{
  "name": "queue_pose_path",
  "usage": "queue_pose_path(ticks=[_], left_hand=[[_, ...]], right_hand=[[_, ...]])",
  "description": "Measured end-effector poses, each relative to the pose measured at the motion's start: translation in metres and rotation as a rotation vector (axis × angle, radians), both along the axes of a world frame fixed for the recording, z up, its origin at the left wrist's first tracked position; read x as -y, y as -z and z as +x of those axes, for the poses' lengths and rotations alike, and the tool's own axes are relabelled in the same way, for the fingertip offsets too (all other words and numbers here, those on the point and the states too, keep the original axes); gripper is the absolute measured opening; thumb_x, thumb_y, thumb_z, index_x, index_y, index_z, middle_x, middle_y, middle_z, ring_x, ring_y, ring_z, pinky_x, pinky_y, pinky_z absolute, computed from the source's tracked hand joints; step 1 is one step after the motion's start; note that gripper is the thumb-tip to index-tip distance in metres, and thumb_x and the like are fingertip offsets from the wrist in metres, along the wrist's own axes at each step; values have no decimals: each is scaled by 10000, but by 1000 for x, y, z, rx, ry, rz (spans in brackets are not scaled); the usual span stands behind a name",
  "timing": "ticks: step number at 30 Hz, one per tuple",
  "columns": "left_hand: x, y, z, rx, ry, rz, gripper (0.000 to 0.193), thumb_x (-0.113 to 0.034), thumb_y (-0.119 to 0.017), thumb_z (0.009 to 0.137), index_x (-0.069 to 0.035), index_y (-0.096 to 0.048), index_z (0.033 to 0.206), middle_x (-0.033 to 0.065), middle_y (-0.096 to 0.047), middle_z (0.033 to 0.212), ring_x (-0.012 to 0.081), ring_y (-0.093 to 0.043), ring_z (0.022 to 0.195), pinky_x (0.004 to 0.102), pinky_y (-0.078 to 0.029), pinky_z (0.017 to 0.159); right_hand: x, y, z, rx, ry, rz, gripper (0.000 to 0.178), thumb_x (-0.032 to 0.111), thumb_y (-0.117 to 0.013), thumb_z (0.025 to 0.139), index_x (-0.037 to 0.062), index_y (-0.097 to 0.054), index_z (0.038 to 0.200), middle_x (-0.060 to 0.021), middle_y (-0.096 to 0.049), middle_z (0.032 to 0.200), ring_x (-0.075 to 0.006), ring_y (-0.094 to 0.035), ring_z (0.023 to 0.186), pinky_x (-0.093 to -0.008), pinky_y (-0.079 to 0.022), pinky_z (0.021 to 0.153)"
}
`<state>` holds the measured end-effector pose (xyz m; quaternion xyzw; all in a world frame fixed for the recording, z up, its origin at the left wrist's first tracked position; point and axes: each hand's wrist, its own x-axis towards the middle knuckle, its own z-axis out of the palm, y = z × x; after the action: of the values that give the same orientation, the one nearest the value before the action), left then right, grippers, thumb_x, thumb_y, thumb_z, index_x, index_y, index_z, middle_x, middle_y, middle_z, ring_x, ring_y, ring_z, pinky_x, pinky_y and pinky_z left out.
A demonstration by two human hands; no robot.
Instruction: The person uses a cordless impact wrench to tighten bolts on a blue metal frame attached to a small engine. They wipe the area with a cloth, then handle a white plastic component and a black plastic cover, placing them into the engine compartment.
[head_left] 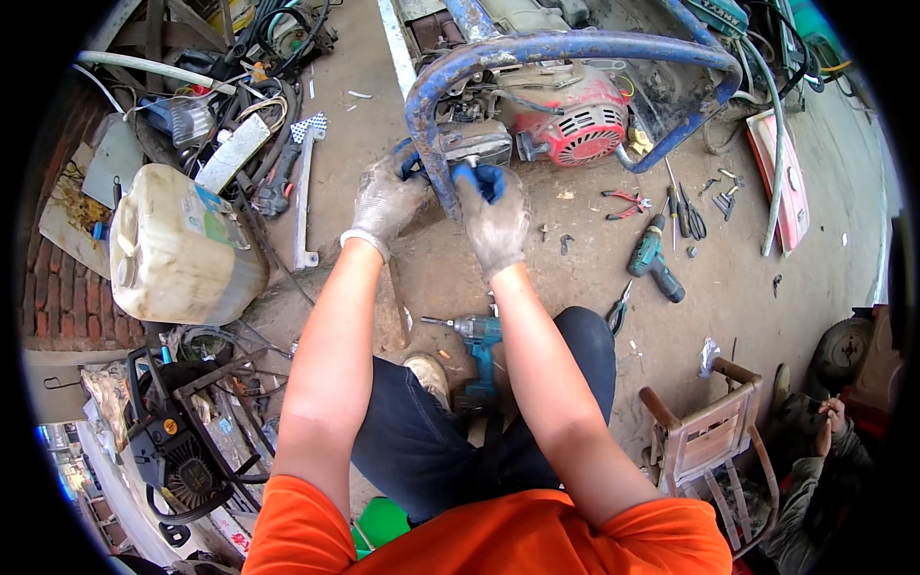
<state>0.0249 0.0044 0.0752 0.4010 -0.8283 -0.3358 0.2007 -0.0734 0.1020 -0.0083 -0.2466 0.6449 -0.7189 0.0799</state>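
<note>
My left hand (391,195), in a grey glove with blue fingertips, is at the left of a bent blue tubular frame (575,46). Its fingers are curled, their tips partly hidden near the tube. Just right of the tube, my right hand (495,216), gloved alike, has its fingers bent inward and pressed together. What either hand grips is too small or too hidden to make out. Above them sits a dull metal engine part (477,144), beside an engine with a scuffed red fan cover (580,125). The frame arches over the engine.
On the ground to the right lie red-handled pliers (625,204), a green drill (656,261) and scissors (692,218). Between my legs stands a teal impact driver (481,350). A plastic jerrycan (187,247) is at left, a wooden chair (711,431) at lower right near another person's hands (830,426).
</note>
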Motion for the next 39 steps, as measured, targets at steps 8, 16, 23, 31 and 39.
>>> queue_pose_path(ticks=[8, 16, 23, 31, 39], left_hand=[[-3, -3, 1, -41, -36, -63, 281, -109, -567, 786, -51, -640, 1051, 80, -632, 701, 164, -579, 633, 312, -473, 647], [-6, -10, 2, -2, -31, 76, 359, -159, -575, 775, -79, -637, 1120, 216, -656, 999, 372, -620, 950, 408, -473, 831], [-1, 1, 3, -86, -11, 80, 365, -152, -568, 766, -84, -639, 1117, 213, -657, 1004, 365, -628, 942, 403, -475, 829], [3, 8, 2, -65, -24, 78, 352, -142, -572, 782, -73, -630, 1121, 150, -651, 928, 280, -590, 847, 363, -462, 765], [2, 4, 8, -42, -38, 38, 391, -167, -571, 774, -106, -627, 1156, 201, -658, 1032, 363, -617, 985, 411, -469, 862]], right_hand=[[-7, -17, -3, 651, -231, -141, 271, 287, -521, 942, 40, -630, 942, -71, -643, 754, -135, -599, 670, -301, -460, 530], [-2, -27, 6, 702, -240, -184, 288, 287, -523, 935, 23, -639, 934, -51, -649, 724, -143, -559, 523, -312, -476, 477], [-2, -37, 7, 109, -53, 244, 361, 345, -532, 923, 17, -654, 834, -67, -652, 684, -246, -609, 603, -405, -490, 624], [-3, -32, 10, 141, 41, -25, 326, 316, -572, 913, 8, -646, 835, -67, -643, 680, -209, -592, 551, -335, -493, 590], [-4, -40, 13, 549, -113, -101, 357, 340, -532, 932, 8, -648, 869, -70, -661, 720, -139, -590, 550, -279, -447, 496]])
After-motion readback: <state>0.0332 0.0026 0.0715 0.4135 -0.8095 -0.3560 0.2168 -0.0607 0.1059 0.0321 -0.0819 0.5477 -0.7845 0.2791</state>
